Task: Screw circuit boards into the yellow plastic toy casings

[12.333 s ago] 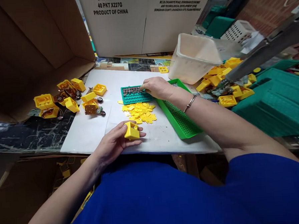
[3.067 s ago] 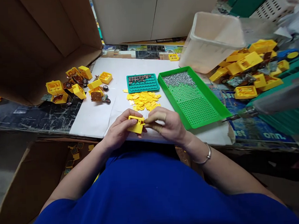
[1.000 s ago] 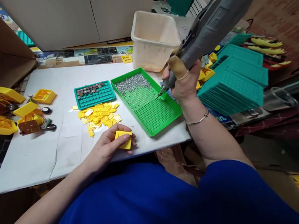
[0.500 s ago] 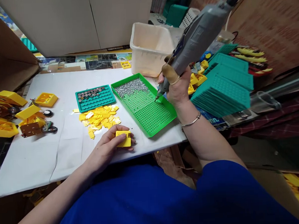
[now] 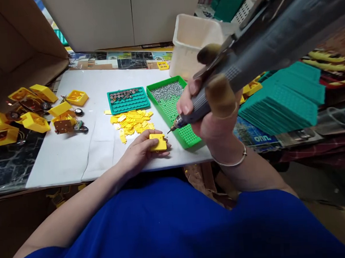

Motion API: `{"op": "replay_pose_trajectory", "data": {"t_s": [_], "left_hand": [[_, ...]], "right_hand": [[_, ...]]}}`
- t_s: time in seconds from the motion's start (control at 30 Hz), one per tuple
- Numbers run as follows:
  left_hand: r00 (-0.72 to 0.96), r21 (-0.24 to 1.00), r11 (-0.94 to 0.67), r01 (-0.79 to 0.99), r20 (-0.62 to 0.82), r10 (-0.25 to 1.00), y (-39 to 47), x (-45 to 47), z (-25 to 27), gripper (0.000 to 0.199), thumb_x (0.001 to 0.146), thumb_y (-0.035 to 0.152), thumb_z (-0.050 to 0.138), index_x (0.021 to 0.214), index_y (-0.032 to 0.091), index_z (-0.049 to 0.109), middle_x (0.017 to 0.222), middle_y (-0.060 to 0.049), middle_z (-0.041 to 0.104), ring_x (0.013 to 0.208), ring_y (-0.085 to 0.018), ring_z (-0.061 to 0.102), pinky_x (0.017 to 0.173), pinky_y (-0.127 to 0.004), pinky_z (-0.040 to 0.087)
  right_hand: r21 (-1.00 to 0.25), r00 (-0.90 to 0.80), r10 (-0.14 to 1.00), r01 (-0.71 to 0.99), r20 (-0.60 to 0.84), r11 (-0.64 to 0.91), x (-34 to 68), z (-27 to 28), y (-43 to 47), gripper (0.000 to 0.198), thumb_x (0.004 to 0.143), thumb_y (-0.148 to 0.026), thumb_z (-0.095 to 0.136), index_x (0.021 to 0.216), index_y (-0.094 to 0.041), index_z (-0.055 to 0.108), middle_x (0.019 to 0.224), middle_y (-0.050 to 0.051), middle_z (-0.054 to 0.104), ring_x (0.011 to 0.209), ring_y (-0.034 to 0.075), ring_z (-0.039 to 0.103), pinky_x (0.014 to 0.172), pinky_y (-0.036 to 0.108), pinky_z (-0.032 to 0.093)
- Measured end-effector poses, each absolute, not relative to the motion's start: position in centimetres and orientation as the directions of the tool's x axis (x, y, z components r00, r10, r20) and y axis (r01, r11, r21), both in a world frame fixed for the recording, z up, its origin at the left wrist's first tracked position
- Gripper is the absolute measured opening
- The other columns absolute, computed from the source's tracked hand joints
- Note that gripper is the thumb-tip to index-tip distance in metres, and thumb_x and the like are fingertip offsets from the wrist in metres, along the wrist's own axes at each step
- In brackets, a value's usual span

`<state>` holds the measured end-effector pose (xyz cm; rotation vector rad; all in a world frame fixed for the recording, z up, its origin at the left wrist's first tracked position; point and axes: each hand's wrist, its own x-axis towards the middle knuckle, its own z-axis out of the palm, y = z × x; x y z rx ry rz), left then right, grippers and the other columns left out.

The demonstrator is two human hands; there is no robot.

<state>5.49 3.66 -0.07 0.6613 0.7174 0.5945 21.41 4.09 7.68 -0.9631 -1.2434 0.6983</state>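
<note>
My left hand (image 5: 141, 149) is closed around a small yellow plastic case (image 5: 158, 142) near the table's front edge, thumb on top. A grey electric screwdriver (image 5: 233, 72) is gripped in my right hand (image 5: 209, 111), which has coverings on some fingers. Its bit points down and left, a little apart from the case's right upper side. Whether a screw sits on the tip is too small to tell. Behind the bit lies a green perforated tray (image 5: 167, 113) with a heap of small metal screws (image 5: 167, 91) at its far end.
Loose yellow plastic pieces (image 5: 133, 122) lie left of the green tray, below a teal tray (image 5: 130, 104) of small round parts. Opened yellow cases with wires (image 5: 63, 121) sit at left. A white bin (image 5: 196, 35) stands behind; stacked teal trays (image 5: 281, 104) are at right.
The screwdriver has moved from over the green tray toward me and the yellow case, its bit now close to it. My left hand still holds the case. The view has shifted.
</note>
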Motion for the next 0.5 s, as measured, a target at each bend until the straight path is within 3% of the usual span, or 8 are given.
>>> {"op": "replay_pose_trajectory", "data": {"t_s": [0.1,0.27,0.37,0.5], "left_hand": [[0.617,0.719,0.643,-0.265,-0.386,0.686,3.6,5.4,-0.2,0.028,0.078,0.017,0.065,0.104,0.015,0.056,0.09,-0.009,0.073,0.087,-0.024,0.074,0.078,-0.04,0.06],[0.622,0.717,0.644,-0.267,-0.382,0.684,3.6,5.4,-0.1,0.027,0.077,0.017,0.065,0.103,0.015,0.057,0.089,-0.007,0.071,0.086,-0.023,0.073,0.079,-0.04,0.059],[0.63,0.714,0.646,-0.27,-0.376,0.68,3.7,5.4,-0.2,0.027,0.077,0.017,0.065,0.103,0.015,0.057,0.087,-0.006,0.071,0.085,-0.023,0.073,0.078,-0.041,0.059],[0.634,0.719,0.643,-0.265,-0.372,0.678,3.6,5.4,-0.4,0.025,0.079,0.018,0.064,0.102,0.015,0.057,0.082,-0.006,0.07,0.082,-0.021,0.072,0.076,-0.039,0.06]], "right_hand": [[-0.883,0.17,0.866,0.122,0.469,0.454,20.2,7.0,3.7,0.05,0.084,-0.078,0.048,0.077,-0.028,0.04,0.057,-0.002,0.045,0.048,0.018,0.051,0.051,0.037,0.047],[-0.886,0.222,0.858,0.106,0.463,0.451,19.9,6.5,3.9,0.049,0.082,-0.079,0.05,0.086,-0.03,0.042,0.055,-0.005,0.042,0.045,0.018,0.051,0.049,0.036,0.047],[-0.876,0.19,0.856,0.153,0.481,0.458,19.9,6.2,4.0,0.052,0.083,-0.082,0.044,0.087,-0.03,0.044,0.056,-0.004,0.044,0.046,0.017,0.052,0.049,0.036,0.047],[-0.882,0.16,0.867,0.098,0.471,0.461,20.0,5.8,4.0,0.048,0.083,-0.076,0.052,0.085,-0.029,0.047,0.056,-0.004,0.047,0.046,0.016,0.051,0.048,0.034,0.046]]}}
